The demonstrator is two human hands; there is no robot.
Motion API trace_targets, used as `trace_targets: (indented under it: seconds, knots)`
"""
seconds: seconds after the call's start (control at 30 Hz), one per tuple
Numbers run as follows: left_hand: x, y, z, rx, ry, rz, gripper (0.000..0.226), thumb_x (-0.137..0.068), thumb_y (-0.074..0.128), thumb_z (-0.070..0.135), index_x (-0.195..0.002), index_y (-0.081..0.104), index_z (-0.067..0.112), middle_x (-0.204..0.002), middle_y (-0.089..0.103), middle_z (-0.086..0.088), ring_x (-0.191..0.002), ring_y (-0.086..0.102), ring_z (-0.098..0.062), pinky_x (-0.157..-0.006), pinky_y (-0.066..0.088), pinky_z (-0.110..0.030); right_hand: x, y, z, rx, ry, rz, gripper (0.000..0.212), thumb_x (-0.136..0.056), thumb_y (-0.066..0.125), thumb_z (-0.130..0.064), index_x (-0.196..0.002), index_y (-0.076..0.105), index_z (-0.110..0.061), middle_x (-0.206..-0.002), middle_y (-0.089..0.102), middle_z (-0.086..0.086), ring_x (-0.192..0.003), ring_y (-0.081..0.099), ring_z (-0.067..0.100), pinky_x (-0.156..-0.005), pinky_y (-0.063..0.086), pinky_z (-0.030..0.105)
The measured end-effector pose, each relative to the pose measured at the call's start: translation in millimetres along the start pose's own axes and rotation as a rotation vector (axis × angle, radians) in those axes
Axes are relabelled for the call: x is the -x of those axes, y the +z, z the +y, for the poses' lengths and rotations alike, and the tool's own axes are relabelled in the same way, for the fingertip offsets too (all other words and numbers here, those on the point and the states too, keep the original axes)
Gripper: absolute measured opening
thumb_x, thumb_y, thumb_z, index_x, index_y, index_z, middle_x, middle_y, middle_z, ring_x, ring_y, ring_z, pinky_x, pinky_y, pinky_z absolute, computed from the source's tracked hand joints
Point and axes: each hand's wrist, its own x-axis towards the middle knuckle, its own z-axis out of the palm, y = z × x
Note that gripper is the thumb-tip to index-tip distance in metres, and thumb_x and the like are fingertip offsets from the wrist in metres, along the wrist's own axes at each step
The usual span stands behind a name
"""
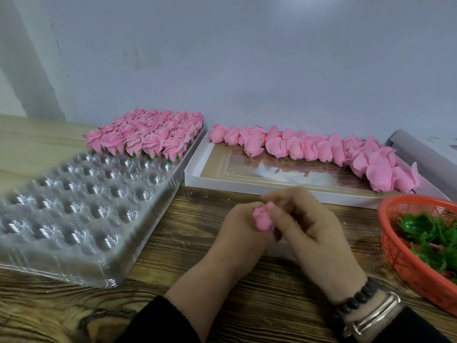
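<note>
- Both hands are together over the table (61,315): the left hand (237,231) curls round a pink rose head (262,220), and the right hand (314,226) pinches its top.
- From them, a clear tray (74,206) lies at ten o'clock, a white box (195,178) at twelve and an orange basket (395,246) at three.

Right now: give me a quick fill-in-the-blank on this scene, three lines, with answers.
1. The left hand and right hand hold one ___ rose.
2. The basket holds ___ leaves.
3. The bracelets sit on the ___ wrist.
Missing words: pink; green; right.
</note>
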Motion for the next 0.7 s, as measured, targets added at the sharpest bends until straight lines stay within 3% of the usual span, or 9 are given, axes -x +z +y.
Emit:
trace_targets:
  seconds: [0.07,0.13,0.23,0.37,0.53,0.63,0.7]
  knots:
    - [0,-1,2,0.218,-0.032,0.088,0.008,-0.082,0.065,0.01,-0.076,0.065,0.005,-0.067,0.064,-0.005,-0.065,0.06,-0.019,-0.059,0.051,-0.032,0,-2,3,-0.016,0.015,0.149,0.015,-0.088,0.054,-0.02,-0.098,0.058,-0.029,-0.084,0.061,-0.008,-0.077,0.058,0.006,-0.07,0.045,0.014]
    - [0,-1,4,0.45,-0.077,0.155,0.011,-0.082,0.065,0.013,-0.071,0.064,0.009,-0.058,0.06,0.003,-0.056,0.059,-0.011,-0.048,0.048,-0.026,-2,-2,7,-0.047,0.075,0.21,0.025,-0.086,0.055,-0.003,-0.094,0.055,-0.026,-0.087,0.06,-0.008,-0.078,0.057,0.004,-0.072,0.043,0.012]
    - [-2,1,6,0.695,-0.113,0.221,0.007,-0.078,0.065,0.013,-0.076,0.066,0.006,-0.062,0.062,-0.006,-0.056,0.061,-0.018,-0.048,0.049,-0.026,-3,6,8,-0.142,0.197,0.085,0.042,-0.074,0.056,0.017,-0.089,0.051,-0.021,-0.087,0.059,0.002,-0.077,0.055,0.008,-0.072,0.045,0.015]
    - [-3,7,5,0.786,-0.133,0.235,0.009,-0.072,0.066,0.015,-0.071,0.067,0.006,-0.065,0.062,-0.011,-0.06,0.061,-0.019,-0.058,0.053,-0.029,1,20,5,-0.125,0.23,-0.026,0.039,-0.066,0.072,0.003,-0.085,0.05,-0.023,-0.071,0.058,-0.009,-0.064,0.053,0.0,-0.061,0.044,0.011]
    - [0,11,5,0.849,-0.148,0.138,0.02,-0.067,0.069,0.016,-0.08,0.066,0.002,-0.075,0.058,-0.015,-0.068,0.06,-0.021,-0.063,0.054,-0.029,1,17,3,-0.124,0.214,0.018,0.03,-0.067,0.067,0.005,-0.072,0.054,-0.022,-0.054,0.052,-0.013,-0.051,0.046,-0.002,-0.05,0.036,0.008]
    - [-1,4,8,0.83,-0.195,0.021,0.046,-0.067,0.076,0.012,-0.102,0.059,-0.012,-0.085,0.053,-0.019,-0.072,0.054,-0.023,-0.061,0.048,-0.028,1,10,7,-0.403,0.305,-0.102,0.012,-0.071,0.07,0.003,-0.08,0.062,-0.001,-0.052,0.052,-0.01,-0.052,0.047,0.003,-0.055,0.04,0.014]
    - [0,0,9,0.811,-0.215,-0.036,0.063,-0.067,0.074,0.017,-0.112,0.049,-0.02,-0.083,0.048,-0.016,-0.072,0.045,-0.023,-0.065,0.033,-0.028,1,6,11,-0.635,0.399,-0.188,0.026,-0.065,0.074,-0.003,-0.085,0.062,0.009,-0.062,0.056,0.005,-0.058,0.053,0.01,-0.063,0.045,0.022]
